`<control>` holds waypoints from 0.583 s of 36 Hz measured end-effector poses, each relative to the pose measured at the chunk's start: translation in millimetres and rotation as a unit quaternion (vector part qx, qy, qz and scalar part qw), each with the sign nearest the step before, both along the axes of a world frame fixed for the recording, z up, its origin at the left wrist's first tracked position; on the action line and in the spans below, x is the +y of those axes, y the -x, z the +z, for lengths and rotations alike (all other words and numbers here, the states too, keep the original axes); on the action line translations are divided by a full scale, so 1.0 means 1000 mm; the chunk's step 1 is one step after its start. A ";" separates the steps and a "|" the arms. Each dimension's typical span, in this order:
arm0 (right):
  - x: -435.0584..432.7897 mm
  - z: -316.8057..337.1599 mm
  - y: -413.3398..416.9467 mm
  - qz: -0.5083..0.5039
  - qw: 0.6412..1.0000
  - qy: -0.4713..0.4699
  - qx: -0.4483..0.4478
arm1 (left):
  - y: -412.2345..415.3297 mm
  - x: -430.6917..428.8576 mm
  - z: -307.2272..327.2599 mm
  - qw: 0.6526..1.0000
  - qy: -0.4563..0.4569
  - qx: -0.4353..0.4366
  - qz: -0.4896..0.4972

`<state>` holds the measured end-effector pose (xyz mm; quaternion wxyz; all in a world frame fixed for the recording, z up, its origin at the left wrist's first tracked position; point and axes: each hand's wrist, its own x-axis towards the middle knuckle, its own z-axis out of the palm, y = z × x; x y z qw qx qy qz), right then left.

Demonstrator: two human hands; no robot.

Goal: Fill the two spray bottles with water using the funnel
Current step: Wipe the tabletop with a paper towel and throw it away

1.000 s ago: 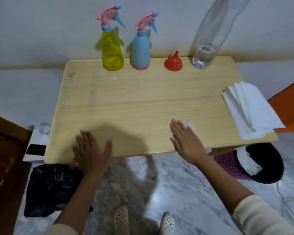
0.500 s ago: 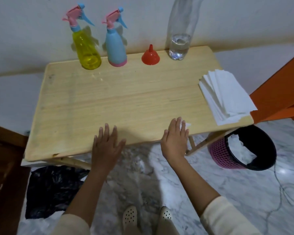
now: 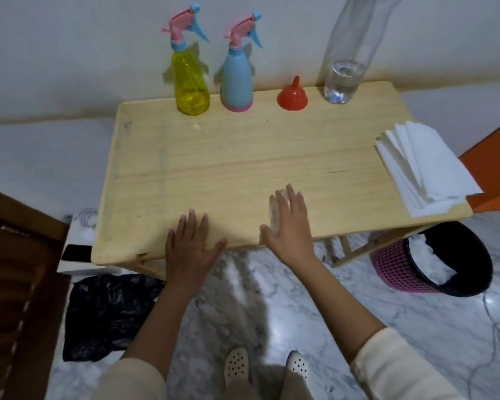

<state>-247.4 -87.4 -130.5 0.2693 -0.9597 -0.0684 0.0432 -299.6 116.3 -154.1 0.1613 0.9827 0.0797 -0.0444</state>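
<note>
Here our hands lie flat, released: left hand (image 3: 189,246) at the table (image 3: 243,168) edge. Right hand (image 3: 289,223) has slid inward.

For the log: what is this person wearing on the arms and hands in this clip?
Nothing on the hands: the left hand and right hand are bare, with no gloves, and no rings or watch show. Both arms wear cream long sleeves of soft fabric; the left sleeve and right sleeve end near the elbows, leaving the forearms uncovered.
</note>
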 end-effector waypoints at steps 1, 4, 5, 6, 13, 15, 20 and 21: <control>-0.008 0.000 -0.003 0.000 1.000 -0.019 -0.009 | 0.000 0.001 0.000 1.000 0.003 -0.008 0.000; -0.028 -0.002 -0.014 0.018 0.999 -0.034 0.025 | -0.003 0.002 -0.001 1.000 0.010 -0.015 -0.001; -0.031 -0.001 -0.017 0.038 0.998 -0.022 0.043 | -0.003 0.003 -0.001 1.000 0.011 -0.018 -0.002; -0.034 0.000 -0.020 0.059 0.997 -0.007 0.055 | -0.004 0.003 0.000 1.000 0.011 -0.019 -0.004; -0.039 0.007 -0.026 0.114 0.989 0.061 0.070 | -0.005 0.005 0.004 0.999 0.011 -0.029 -0.019; -0.035 0.012 -0.024 0.096 0.991 0.055 0.070 | -0.005 0.004 0.008 0.999 0.012 -0.024 -0.020; -0.025 0.013 -0.011 0.071 0.995 0.051 0.058 | -0.007 0.002 0.011 0.999 0.020 -0.025 -0.016; -0.024 0.012 -0.007 0.063 0.996 0.043 0.051 | -0.008 0.001 0.011 0.999 0.020 -0.025 -0.015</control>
